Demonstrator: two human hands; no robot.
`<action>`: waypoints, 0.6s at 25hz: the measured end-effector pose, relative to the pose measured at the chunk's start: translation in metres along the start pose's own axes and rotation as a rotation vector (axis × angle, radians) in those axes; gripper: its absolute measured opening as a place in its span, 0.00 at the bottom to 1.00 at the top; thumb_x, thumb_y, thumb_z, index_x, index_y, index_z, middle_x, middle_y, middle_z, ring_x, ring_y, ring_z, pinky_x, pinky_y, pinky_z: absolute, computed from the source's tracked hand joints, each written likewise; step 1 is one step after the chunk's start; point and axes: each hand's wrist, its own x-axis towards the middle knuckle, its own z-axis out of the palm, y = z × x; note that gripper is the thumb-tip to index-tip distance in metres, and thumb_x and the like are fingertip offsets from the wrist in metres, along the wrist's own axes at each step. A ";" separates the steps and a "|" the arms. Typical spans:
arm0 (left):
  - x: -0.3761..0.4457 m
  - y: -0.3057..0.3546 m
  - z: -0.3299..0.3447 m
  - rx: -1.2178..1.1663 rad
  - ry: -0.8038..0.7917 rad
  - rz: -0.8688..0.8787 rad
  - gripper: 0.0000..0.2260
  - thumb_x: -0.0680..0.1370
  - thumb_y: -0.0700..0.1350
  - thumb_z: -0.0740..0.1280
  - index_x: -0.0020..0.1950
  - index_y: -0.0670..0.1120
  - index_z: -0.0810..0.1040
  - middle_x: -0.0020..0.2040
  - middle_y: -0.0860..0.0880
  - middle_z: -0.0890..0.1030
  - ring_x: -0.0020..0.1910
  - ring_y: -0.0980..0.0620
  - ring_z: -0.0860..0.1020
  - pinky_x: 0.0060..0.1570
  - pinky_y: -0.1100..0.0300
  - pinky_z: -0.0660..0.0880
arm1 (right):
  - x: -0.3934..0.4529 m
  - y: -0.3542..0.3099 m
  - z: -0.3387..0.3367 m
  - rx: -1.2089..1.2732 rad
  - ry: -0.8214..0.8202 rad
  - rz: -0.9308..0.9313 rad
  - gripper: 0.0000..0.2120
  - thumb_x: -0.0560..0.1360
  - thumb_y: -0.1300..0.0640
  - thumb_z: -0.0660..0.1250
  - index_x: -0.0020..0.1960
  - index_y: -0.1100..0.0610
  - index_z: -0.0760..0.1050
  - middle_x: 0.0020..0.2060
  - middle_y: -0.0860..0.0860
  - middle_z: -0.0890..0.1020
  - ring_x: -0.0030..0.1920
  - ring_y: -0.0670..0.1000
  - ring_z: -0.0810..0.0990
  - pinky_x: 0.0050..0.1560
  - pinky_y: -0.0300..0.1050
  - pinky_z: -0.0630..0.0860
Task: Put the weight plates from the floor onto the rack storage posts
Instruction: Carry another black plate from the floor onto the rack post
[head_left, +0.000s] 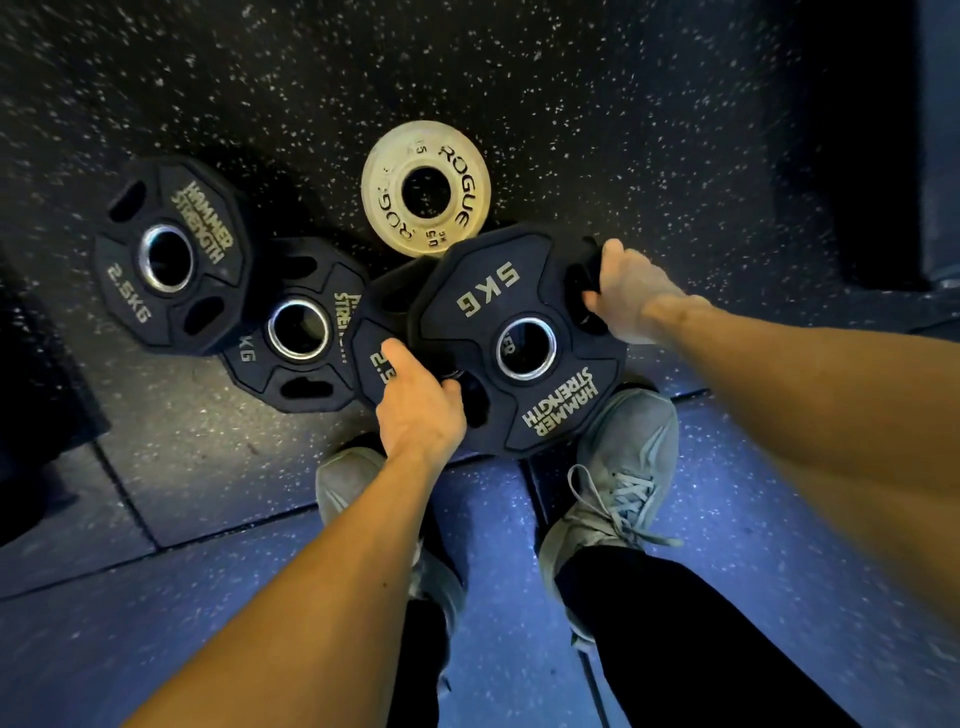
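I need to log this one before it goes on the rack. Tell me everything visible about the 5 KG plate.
The 5 KG plate is black, many-sided, rubbery-looking, with a metal-ringed centre hole, grip slots and pale HAMMER STRENGTH lettering. It faces up, overlapping a 2.5 KG plate. The right hand grips its far-right edge through a slot; the left hand holds its near-left edge.

Both bare forearms reach down and forward from the person. The left hand (418, 410) has its thumb stretched forward and its fingers curled inward, gripping. The right hand (626, 291) is bent at the wrist, thumb raised, fingers hooked downward out of sight, gripping.
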 end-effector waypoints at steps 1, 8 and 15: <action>-0.003 -0.001 -0.004 0.016 0.005 0.013 0.24 0.77 0.45 0.62 0.67 0.44 0.53 0.50 0.36 0.80 0.45 0.33 0.80 0.52 0.44 0.76 | -0.005 0.001 -0.002 0.008 -0.017 -0.002 0.11 0.78 0.54 0.61 0.52 0.56 0.59 0.51 0.59 0.72 0.47 0.60 0.72 0.45 0.53 0.67; -0.077 -0.018 -0.091 0.126 -0.102 0.085 0.23 0.76 0.48 0.67 0.63 0.42 0.59 0.52 0.38 0.78 0.49 0.33 0.78 0.45 0.48 0.75 | -0.119 -0.002 -0.030 0.135 -0.104 -0.009 0.15 0.78 0.53 0.63 0.55 0.58 0.59 0.47 0.59 0.72 0.44 0.57 0.73 0.39 0.49 0.67; -0.231 -0.024 -0.232 0.153 -0.207 0.137 0.17 0.74 0.50 0.66 0.55 0.49 0.61 0.49 0.43 0.77 0.32 0.40 0.82 0.42 0.45 0.80 | -0.311 -0.052 -0.105 0.370 -0.127 0.057 0.18 0.77 0.55 0.63 0.63 0.64 0.69 0.57 0.61 0.78 0.58 0.61 0.76 0.55 0.54 0.75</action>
